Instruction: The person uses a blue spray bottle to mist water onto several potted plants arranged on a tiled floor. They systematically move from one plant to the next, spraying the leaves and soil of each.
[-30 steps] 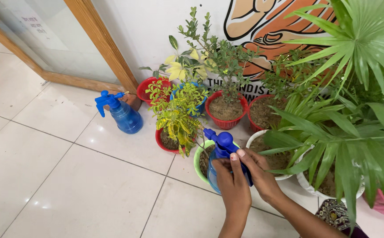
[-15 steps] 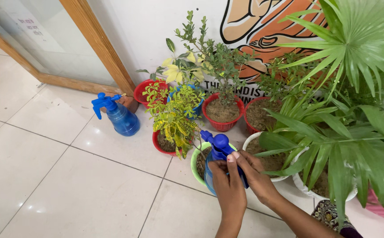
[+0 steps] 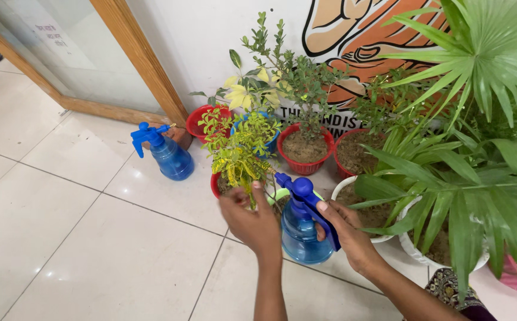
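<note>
A blue spray bottle (image 3: 304, 229) is standing near the middle of the scene, in front of the potted plants. The right hand (image 3: 346, 229) is gripping its handle from the right, fingers curled around it. The left hand (image 3: 252, 217) is hovering just left of the bottle, fingers loosely bent and holding nothing, beside a yellow-green plant (image 3: 237, 156) in a red pot (image 3: 215, 185). A second blue spray bottle (image 3: 166, 153) is resting on the tiled floor (image 3: 92, 238), farther left.
</note>
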